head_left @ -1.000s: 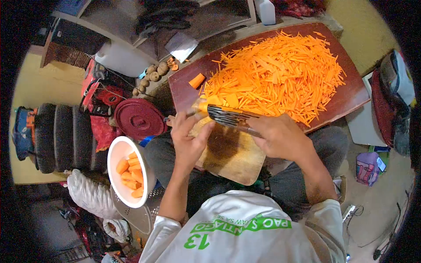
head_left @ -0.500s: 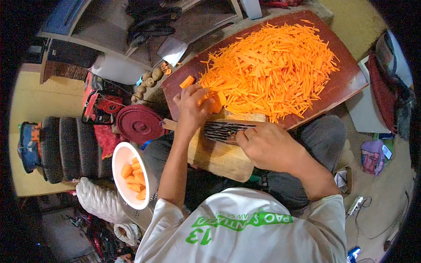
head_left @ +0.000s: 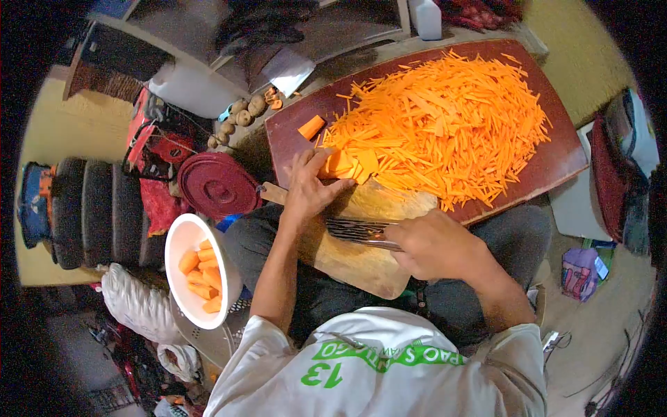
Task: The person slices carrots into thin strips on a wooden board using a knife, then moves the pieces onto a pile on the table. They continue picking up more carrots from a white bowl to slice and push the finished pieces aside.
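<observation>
Left hand [head_left: 309,187] rests fingers-spread on carrot slices [head_left: 349,165] at the cutting board's [head_left: 361,260] far edge, nearer them than the right hand [head_left: 427,244], which grips a cleaver [head_left: 356,230] lying crosswise mid-board, blade pointing left.

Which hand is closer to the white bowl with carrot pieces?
Left. The left hand lies on the cutting board, up and right of the white bowl; the right hand, holding the knife, is farther right.

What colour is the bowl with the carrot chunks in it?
The bowl is white, seen clearly in the head view, left of the person's arm.
</observation>
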Motion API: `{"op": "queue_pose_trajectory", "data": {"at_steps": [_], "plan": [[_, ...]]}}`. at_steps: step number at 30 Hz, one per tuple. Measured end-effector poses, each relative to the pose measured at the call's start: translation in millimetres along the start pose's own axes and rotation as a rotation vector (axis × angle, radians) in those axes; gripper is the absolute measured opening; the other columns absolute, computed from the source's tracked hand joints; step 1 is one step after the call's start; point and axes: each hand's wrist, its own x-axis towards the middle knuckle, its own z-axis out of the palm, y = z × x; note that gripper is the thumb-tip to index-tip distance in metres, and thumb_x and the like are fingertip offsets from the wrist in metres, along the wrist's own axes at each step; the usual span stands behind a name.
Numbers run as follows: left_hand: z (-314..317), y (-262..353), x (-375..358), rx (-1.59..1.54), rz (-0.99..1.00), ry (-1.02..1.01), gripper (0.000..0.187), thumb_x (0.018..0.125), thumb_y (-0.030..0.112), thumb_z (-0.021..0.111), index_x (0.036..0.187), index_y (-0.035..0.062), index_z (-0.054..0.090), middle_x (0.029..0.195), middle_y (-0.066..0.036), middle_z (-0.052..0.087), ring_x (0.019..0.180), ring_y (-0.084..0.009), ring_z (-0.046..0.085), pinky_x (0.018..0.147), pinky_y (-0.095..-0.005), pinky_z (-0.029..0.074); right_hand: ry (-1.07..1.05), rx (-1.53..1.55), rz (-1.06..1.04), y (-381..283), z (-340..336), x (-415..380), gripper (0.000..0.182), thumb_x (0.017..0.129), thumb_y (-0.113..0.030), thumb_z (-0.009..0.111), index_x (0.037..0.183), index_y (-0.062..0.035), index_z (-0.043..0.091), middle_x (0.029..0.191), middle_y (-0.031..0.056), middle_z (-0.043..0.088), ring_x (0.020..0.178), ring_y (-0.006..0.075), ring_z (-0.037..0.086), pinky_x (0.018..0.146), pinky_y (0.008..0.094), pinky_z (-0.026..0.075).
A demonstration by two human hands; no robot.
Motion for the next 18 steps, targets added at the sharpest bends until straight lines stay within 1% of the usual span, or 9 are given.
{"op": "queue_pose_trajectory", "data": {"at_steps": [1, 4, 5, 7, 9, 12, 13, 15, 18], "plan": [[1, -3, 1, -0.014, 0.006, 0.008, 0.068, 0.072, 0.036, 0.096, 0.13, 0.008, 0.074, 0.121, -0.015, 0.067, 0.121, -0.0362, 0.059, 0.102, -0.0514, 0.04, -0.037, 0.038, 0.025, 4, -1, 3, 0.023, 0.086, -0.02, 0.074, 0.101, -0.003, 0.07, 0.09, 0.0183, 0.073, 0.083, 0.0396, 0.074, 0.074, 0.0525, 0.059], [0, -3, 5, -0.02, 0.067, -0.014, 0.072, 0.071, 0.041, 0.096, 0.132, 0.0095, 0.073, 0.125, -0.014, 0.065, 0.124, -0.0352, 0.057, 0.102, -0.0527, 0.038, 0.025, 0.11, 0.051, 18, -4, 5, 0.029, 0.085, -0.021, 0.076, 0.111, -0.007, 0.074, 0.097, 0.0162, 0.076, 0.087, 0.0382, 0.075, 0.076, 0.0498, 0.059], [-2, 1, 5, 0.013, 0.068, -0.03, 0.078, 0.07, 0.048, 0.096, 0.135, 0.0111, 0.072, 0.129, -0.015, 0.063, 0.126, -0.0357, 0.056, 0.104, -0.0531, 0.037, 0.0, 0.146, 0.054, 20, -6, 7, 0.032, 0.084, -0.021, 0.077, 0.113, -0.0078, 0.075, 0.098, 0.016, 0.076, 0.088, 0.038, 0.075, 0.076, 0.0491, 0.059], [1, 5, 9, -0.044, 0.114, -0.003, 0.082, 0.068, 0.051, 0.095, 0.135, 0.0113, 0.071, 0.129, -0.016, 0.063, 0.126, -0.0366, 0.056, 0.105, -0.0532, 0.037, -0.048, 0.211, 0.065, 22, -12, 10, 0.038, 0.082, -0.021, 0.08, 0.118, -0.0096, 0.077, 0.099, 0.0155, 0.077, 0.088, 0.0377, 0.075, 0.077, 0.0478, 0.059], [8, 3, 14, -0.072, 0.173, 0.027, 0.083, 0.069, 0.053, 0.094, 0.136, 0.012, 0.07, 0.129, -0.017, 0.062, 0.127, -0.038, 0.056, 0.105, -0.0531, 0.036, -0.109, 0.203, 0.062, 22, -8, 15, 0.04, 0.08, -0.021, 0.083, 0.117, -0.0087, 0.078, 0.097, 0.0157, 0.077, 0.088, 0.0377, 0.075, 0.078, 0.0461, 0.059], [6, 0, 12, -0.066, 0.148, -0.096, 0.077, 0.077, 0.049, 0.092, 0.142, 0.0161, 0.067, 0.136, -0.016, 0.06, 0.136, -0.0389, 0.053, 0.11, -0.0575, 0.036, -0.194, 0.229, 0.072, 19, -5, 24, 0.043, 0.076, -0.017, 0.086, 0.117, -0.0063, 0.078, 0.097, 0.0155, 0.077, 0.087, 0.035, 0.076, 0.078, 0.043, 0.059], [8, -3, 11, -0.067, 0.163, -0.066, 0.073, 0.078, 0.046, 0.091, 0.14, 0.0146, 0.067, 0.133, -0.016, 0.061, 0.132, -0.0383, 0.054, 0.108, -0.0561, 0.036, -0.22, 0.241, 0.079, 18, -5, 26, 0.044, 0.075, -0.016, 0.087, 0.117, -0.0052, 0.078, 0.097, 0.0153, 0.078, 0.086, 0.0337, 0.076, 0.078, 0.0418, 0.059], [14, -8, 10, -0.067, 0.206, -0.008, 0.066, 0.08, 0.042, 0.089, 0.135, 0.0116, 0.069, 0.126, -0.016, 0.061, 0.125, -0.037, 0.056, 0.105, -0.0534, 0.035, -0.197, 0.325, 0.069, 23, -2, 27, 0.045, 0.075, -0.013, 0.088, 0.117, -0.0033, 0.078, 0.098, 0.0152, 0.078, 0.087, 0.0309, 0.077, 0.079, 0.0397, 0.059], [16, -10, 9, -0.064, 0.23, 0.031, 0.059, 0.082, 0.038, 0.086, 0.132, 0.0114, 0.069, 0.124, -0.016, 0.061, 0.124, -0.0368, 0.056, 0.105, -0.0531, 0.035, -0.185, 0.375, 0.091, 23, -4, 25, 0.046, 0.073, -0.01, 0.089, 0.117, -0.0017, 0.078, 0.099, 0.0153, 0.078, 0.089, 0.0273, 0.077, 0.08, 0.0376, 0.059]]}}
